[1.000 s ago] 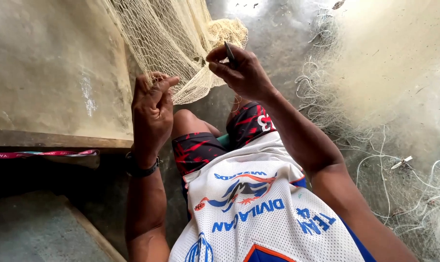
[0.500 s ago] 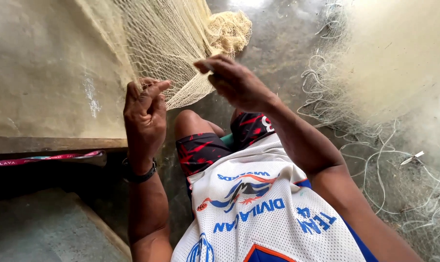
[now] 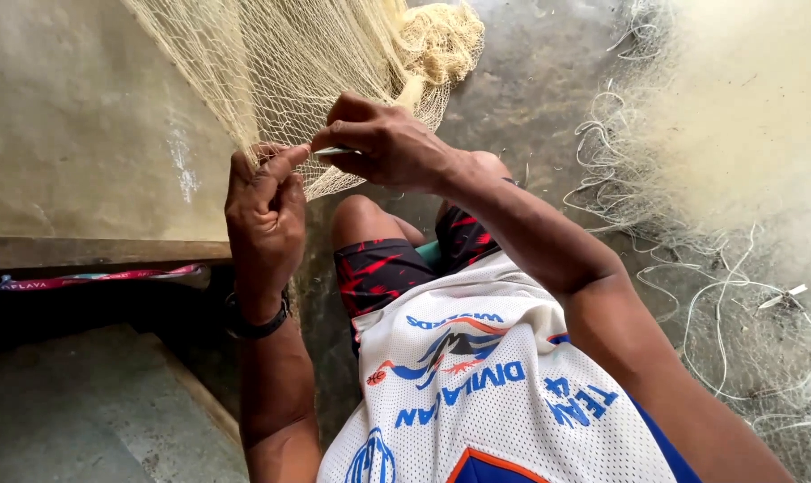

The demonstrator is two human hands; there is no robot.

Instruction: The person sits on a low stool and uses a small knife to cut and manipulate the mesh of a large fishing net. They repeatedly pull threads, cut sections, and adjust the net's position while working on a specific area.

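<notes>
Where apart before, right hand (image 3: 383, 148) beside left hand (image 3: 264, 206)

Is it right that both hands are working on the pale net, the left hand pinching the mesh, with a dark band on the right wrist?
Not quite. The dark band sits on the left wrist, not the right; the head view shows it. The rest holds: the left hand pinches the pale net, and the right hand works at the same spot, holding a small slim tool.
</notes>
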